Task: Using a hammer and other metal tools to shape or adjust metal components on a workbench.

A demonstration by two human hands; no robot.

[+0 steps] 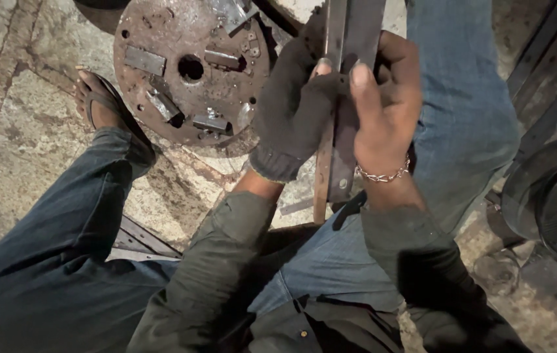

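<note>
At centre frame, the left hand (294, 114), in a dark fabric glove, and the bare right hand (386, 108), wearing a chain bracelet, both clasp the long rusty flat metal strips (338, 131) held upright between them. A rusty round steel plate (190, 65) lies on the stone floor (23, 131) at upper left.
</note>
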